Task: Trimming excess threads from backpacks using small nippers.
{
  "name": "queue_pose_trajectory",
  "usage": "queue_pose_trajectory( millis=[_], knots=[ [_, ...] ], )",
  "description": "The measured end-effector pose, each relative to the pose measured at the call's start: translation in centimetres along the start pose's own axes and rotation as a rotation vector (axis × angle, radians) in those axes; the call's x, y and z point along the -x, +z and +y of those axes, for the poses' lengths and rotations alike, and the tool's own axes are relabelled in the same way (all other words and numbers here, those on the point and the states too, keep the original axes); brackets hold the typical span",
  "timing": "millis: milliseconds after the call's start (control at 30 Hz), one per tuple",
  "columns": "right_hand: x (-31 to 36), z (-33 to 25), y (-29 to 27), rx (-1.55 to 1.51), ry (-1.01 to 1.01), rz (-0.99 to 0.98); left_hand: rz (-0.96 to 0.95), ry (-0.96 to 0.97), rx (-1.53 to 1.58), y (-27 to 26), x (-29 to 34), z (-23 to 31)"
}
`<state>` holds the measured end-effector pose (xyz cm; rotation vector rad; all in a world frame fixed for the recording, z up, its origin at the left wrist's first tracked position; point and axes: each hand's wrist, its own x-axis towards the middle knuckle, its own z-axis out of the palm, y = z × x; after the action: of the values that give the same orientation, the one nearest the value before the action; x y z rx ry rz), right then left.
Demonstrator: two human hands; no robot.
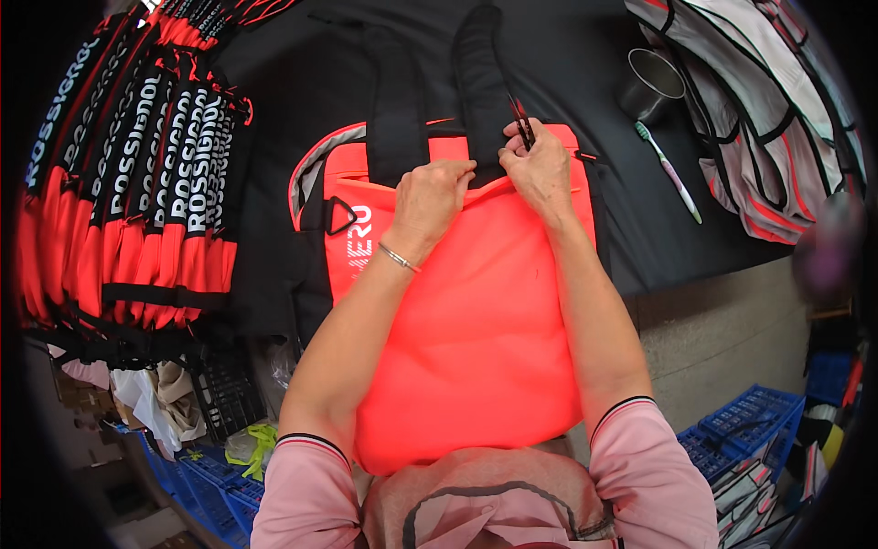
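Note:
A bright coral-red backpack (476, 320) lies in front of me, its lower end close to my body. Two padded black shoulder straps (480, 82) stretch away from its upper part. My left hand (430, 203) is closed in a pinch over the top seam, beside the straps; what sits between its fingertips is too small to make out. In my right hand (541, 174) are slim black-and-red thread snips (522, 122), points facing away from me. That hand rests at the seam's right part. A black triangular ring (341, 218) hangs at the bag's left edge.
Stacked red-and-black bag pieces (165, 174) cover the table's left. Rightward lie a metal cup (654, 82), a toothbrush (669, 174) and grey-pink trimmed panels (759, 146). Below the black table (649, 238) stand blue crates (745, 425) and a black crate (224, 393).

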<state>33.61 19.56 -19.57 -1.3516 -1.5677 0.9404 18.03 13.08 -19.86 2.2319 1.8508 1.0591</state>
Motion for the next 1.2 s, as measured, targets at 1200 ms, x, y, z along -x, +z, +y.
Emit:
queue_pose_trajectory(
  millis=[1200],
  knots=[
    [-0.5,1.0,0.1,-0.276,0.02,-0.035,-0.396,0.125,-0.286,0.8,-3.5,0.2]
  ],
)
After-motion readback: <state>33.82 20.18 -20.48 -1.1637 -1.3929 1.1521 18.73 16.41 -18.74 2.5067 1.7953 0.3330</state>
